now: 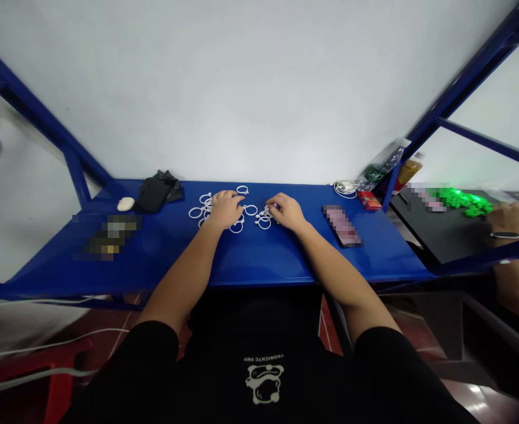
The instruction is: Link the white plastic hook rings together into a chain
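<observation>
White rings [250, 209] lie in a loose scatter mid-back on the blue table [241, 259], near the wall. Left hand [226, 209] is palm down on the pile, fingers close together and slightly curled; can't tell if it grips one. Right hand [288, 211] is just beside, fingertips bent onto rings at the pile's right edge; pinch unclear. Black pouch [155, 191] and a pale oval lump [125, 204] sit left. Phone [342, 225], red box [369, 201], coiled white cable [345, 187] and bottle [383, 165] sit right. A co-worker's hand [506, 219] is by green pieces [462, 200] on the next table.
</observation>
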Tool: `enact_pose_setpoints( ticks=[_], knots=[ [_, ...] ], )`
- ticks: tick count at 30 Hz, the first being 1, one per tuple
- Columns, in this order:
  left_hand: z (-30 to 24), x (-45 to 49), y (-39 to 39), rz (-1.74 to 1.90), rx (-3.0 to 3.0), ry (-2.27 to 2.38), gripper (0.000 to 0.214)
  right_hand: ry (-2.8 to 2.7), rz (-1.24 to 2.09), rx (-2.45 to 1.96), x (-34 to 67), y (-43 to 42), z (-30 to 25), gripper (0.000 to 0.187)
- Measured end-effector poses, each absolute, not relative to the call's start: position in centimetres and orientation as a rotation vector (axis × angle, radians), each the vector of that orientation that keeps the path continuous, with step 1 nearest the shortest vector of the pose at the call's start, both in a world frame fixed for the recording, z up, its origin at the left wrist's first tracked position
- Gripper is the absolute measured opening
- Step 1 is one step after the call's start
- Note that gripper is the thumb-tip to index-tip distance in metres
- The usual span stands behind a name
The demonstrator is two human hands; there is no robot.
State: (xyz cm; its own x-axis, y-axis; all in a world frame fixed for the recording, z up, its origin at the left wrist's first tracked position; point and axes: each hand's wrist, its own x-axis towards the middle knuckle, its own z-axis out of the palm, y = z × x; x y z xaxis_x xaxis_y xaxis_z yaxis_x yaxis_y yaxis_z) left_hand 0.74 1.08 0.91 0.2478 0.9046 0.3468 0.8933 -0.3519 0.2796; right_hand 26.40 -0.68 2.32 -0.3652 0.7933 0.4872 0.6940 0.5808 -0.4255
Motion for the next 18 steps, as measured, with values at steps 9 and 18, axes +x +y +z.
enact_pose_setpoints(
  ticks=[9,18],
  knots=[
    [0.1,1.2,1.1,0.705,2.483,1.767,0.019,-2.162,0.259,-1.157,26.1,-0.5,2.0,0.015],
    [1.7,3.3,-0.1,1.145,2.508,1.496,0.019,-2.116,0.19,-1.059,26.0,-1.1,2.1,0.033]
  ],
)
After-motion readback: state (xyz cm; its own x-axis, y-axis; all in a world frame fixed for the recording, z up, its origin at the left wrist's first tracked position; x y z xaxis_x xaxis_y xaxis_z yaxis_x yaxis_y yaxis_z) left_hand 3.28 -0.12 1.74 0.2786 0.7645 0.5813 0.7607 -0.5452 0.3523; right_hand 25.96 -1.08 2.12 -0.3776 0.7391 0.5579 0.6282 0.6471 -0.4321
